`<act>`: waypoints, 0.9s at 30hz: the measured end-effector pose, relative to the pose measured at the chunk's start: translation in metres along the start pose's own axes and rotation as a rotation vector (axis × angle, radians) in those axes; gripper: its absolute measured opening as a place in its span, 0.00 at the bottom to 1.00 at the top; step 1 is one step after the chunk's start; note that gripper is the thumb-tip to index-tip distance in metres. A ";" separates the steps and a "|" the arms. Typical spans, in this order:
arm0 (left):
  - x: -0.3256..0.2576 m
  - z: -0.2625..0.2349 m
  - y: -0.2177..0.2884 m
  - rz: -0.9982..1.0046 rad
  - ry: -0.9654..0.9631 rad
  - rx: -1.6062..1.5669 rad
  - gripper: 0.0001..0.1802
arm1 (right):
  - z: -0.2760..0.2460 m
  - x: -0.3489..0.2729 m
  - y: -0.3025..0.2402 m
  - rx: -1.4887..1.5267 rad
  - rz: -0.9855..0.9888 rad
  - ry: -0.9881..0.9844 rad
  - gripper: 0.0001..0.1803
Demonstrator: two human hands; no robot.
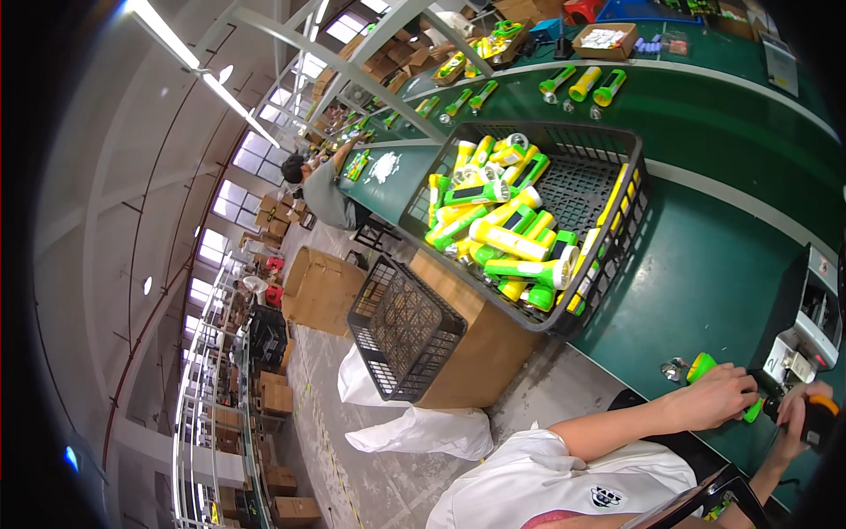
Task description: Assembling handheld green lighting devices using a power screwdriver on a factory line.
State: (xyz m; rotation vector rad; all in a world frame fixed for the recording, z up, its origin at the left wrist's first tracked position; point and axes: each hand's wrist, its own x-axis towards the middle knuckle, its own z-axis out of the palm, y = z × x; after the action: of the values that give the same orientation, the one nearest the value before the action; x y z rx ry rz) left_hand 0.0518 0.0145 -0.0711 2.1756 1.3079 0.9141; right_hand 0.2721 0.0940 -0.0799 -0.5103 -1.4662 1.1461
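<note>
My left hand (716,395) grips a green flashlight body (702,365) lying on the green table (696,264), at the lower right. Just right of it, my right hand (804,407) is closed around a black tool with an orange top (821,414), its tip meeting the green part. A small round silver piece (674,368) lies on the table left of the flashlight. A grey machine (806,322) stands directly behind both hands.
A black mesh crate (608,159) full of several green and yellow flashlights sits on the table's left edge. An empty black crate (401,331) rests on a cardboard box below. More flashlights (583,84) lie farther along the table, where another person (322,189) sits.
</note>
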 end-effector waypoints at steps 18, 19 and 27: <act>0.020 -0.007 0.012 -0.035 -0.016 0.234 0.21 | 0.030 0.066 -0.067 0.206 -0.302 0.207 0.15; 0.019 -0.007 0.012 -0.046 -0.021 0.242 0.21 | 0.032 0.067 -0.065 0.187 -0.290 0.206 0.14; 0.016 -0.011 0.010 -0.065 -0.021 0.217 0.21 | 0.043 0.066 -0.063 -0.057 -0.126 0.105 0.12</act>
State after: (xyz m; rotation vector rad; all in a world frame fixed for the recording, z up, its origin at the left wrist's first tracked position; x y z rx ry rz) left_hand 0.0554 0.0245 -0.0519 2.2806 1.5200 0.7533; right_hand 0.2333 0.1059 0.0128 -0.5024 -1.4225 0.9674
